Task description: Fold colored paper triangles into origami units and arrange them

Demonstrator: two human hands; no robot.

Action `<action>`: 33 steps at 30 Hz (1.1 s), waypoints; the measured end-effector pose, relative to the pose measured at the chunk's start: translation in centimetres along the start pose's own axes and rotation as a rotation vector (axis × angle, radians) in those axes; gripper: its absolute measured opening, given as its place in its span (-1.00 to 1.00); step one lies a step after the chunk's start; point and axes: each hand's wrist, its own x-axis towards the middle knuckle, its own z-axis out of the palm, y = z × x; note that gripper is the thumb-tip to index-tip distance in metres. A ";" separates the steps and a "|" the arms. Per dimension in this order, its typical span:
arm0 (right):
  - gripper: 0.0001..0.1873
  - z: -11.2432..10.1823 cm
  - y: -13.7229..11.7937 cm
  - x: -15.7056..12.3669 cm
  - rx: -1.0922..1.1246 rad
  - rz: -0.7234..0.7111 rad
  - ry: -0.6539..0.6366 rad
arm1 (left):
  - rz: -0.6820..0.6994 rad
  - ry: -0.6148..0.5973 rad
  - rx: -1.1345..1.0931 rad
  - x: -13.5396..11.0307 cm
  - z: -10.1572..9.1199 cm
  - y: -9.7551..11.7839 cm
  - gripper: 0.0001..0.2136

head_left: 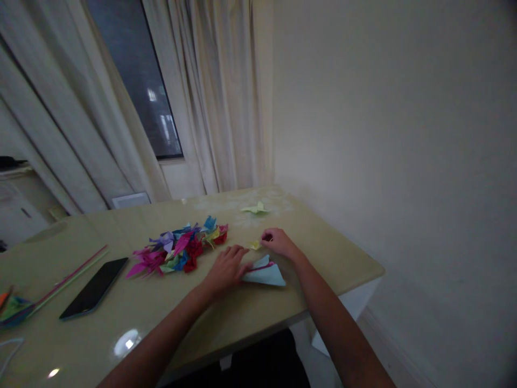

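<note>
My left hand [229, 265] lies on the table with its fingers stretched out. Its thumb side rests at the left end of a folded light blue paper [263, 277], and its fingertips come close to a small yellow folded paper [255, 245]. A thin dark pink strip [266, 265] crosses the blue paper. My right hand [278, 241] is closed in a pinch just right of the yellow paper; what its fingers hold, if anything, is too small to make out. Left of my hands lies a pile of colourful origami cranes [183, 245].
A pale green paper crane [256, 208] sits farther back. To the left are a black phone [95, 285], long thin pink and green sticks [68, 280] and a multicoloured item [14, 310]. The table's right corner [382, 269] stands near the wall.
</note>
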 end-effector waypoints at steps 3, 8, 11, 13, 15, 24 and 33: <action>-0.91 0.3 0.0 -0.2 0.006 0.015 -0.005 | -0.217 0.111 0.178 2.4 -1.4 -2.9 -0.67; -0.82 0.4 0.1 -0.3 0.061 0.045 -0.011 | -0.316 -0.028 0.416 4.1 -2.0 -6.6 -0.73; -0.73 0.4 -0.4 -0.1 0.117 0.027 0.091 | -0.304 -0.002 0.382 4.1 -2.1 -6.5 -0.72; -0.69 0.6 -1.0 0.0 0.200 -0.027 0.169 | -0.293 0.049 0.299 4.3 -2.1 -5.5 -0.72; -0.63 0.8 -1.6 0.0 0.287 -0.104 0.197 | -0.229 0.068 0.184 4.7 -2.1 -3.9 -0.73; -0.74 0.1 -1.5 -0.1 0.373 -0.215 0.198 | -0.082 0.137 -0.305 6.8 -0.5 -0.4 -0.83; -0.92 -3.3 1.9 -0.2 0.168 -0.018 0.213 | -0.386 -0.014 0.319 3.6 -2.5 -8.0 -0.71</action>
